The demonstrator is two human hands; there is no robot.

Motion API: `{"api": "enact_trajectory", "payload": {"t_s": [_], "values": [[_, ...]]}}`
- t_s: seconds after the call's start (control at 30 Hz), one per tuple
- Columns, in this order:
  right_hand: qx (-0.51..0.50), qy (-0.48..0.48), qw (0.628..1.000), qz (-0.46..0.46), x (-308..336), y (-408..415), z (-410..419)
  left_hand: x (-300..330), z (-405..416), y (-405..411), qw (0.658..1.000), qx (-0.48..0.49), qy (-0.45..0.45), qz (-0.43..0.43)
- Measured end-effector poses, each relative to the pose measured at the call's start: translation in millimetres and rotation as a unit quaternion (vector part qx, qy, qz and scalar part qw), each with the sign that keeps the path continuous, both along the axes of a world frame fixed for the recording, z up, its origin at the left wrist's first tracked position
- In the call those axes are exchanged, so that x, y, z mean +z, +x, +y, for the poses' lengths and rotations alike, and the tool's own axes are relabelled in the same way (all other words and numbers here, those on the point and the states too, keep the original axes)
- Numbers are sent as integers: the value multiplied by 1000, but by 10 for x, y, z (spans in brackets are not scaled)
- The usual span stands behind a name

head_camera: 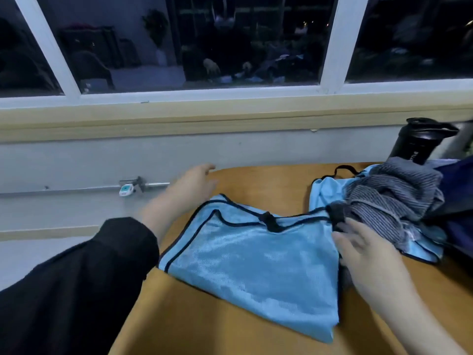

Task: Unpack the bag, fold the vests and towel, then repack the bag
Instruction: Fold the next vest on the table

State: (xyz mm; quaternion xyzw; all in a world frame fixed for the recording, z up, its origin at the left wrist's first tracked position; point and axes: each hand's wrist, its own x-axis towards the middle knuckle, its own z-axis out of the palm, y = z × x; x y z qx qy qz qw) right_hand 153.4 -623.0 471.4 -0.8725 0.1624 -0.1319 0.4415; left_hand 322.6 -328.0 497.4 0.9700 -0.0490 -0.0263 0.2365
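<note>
Two hands hover over a wooden surface (256, 336). A light blue vest (256, 265) lies flat between them. Left hand (194, 185) fingers are loose and open, just beyond the vest's far left corner. Right hand (363, 254) fingers lie straight on its right edge; past those fingertips, a grey towel (394, 198) is heaped on a second blue vest (325, 193), beside a dark bag (458, 196).

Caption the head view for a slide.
Both hands, left and right, open over a folded blue vest on the table; grey towel unfolded.
</note>
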Motion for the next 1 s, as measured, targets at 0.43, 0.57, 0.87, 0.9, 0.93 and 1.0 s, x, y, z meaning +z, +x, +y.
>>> {"api": "enact_trajectory", "payload": {"t_s": [0.43, 0.57, 0.87, 0.9, 0.93, 1.0], "values": [[365, -296, 880, 68, -620, 271, 663, -1013, 90, -968, 994, -85, 52, -44], [401, -257, 873, 107, -547, 413, 631, -872, 254, -866, 994, 2, 5, -110], [252, -259, 928, 89, -500, 852, 704, -682, 388, -19, 989, 106, -90, -57], [260, -268, 922, 100, -527, 867, 701, -667, 401, 92, 981, 120, -152, -29], [266, -273, 919, 100, -561, 875, 700, -671, 407, 187, 976, 128, -175, -10], [268, -298, 911, 97, -615, 867, 694, -752, 407, 323, 983, 127, -132, 8]]}}
